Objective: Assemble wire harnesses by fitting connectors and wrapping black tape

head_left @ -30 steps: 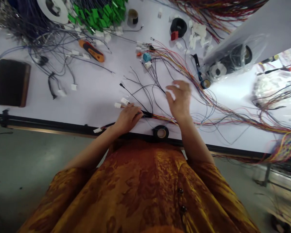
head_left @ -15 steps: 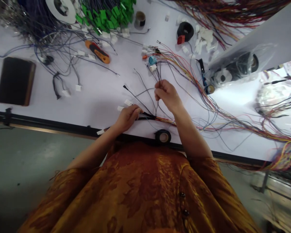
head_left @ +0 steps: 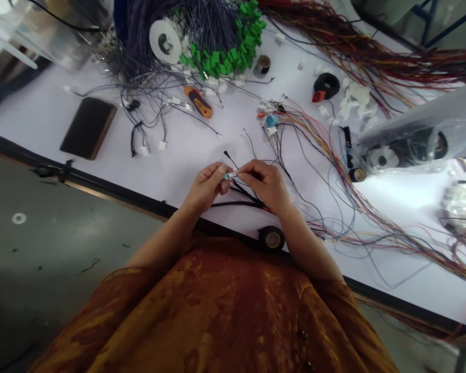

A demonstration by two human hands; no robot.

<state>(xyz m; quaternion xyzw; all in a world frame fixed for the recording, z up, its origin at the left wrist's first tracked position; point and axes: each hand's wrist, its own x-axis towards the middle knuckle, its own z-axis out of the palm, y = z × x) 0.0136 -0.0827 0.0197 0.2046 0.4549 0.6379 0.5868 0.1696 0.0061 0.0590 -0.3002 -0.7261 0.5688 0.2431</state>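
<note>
My left hand (head_left: 206,189) pinches a small light-blue and white connector (head_left: 229,176) between thumb and fingers. Right beside it, my right hand (head_left: 271,187) is closed in a pinch at the connector's right side; it appears to grip a thin wire end, mostly hidden by the fingertips. Beneath both hands run black-taped branches (head_left: 243,203) of a wire harness, and a dark wire with a small black tip (head_left: 227,154) sticks out above them. A roll of black tape (head_left: 272,238) lies at the table edge, below my right wrist.
Loose coloured wires (head_left: 357,199) stretch rightward over the table. Farther back lie an orange-handled tool (head_left: 198,102), a blue connector (head_left: 272,120), a bundle with green connectors (head_left: 225,59) and another tape roll (head_left: 326,85). A dark flat case (head_left: 88,128) rests left; a plastic bag (head_left: 404,155) lies right.
My left hand has left the black-taped branch and now holds the connector. My right hand has come down and left from the upright wires to meet it. The view has shifted and turned.
</note>
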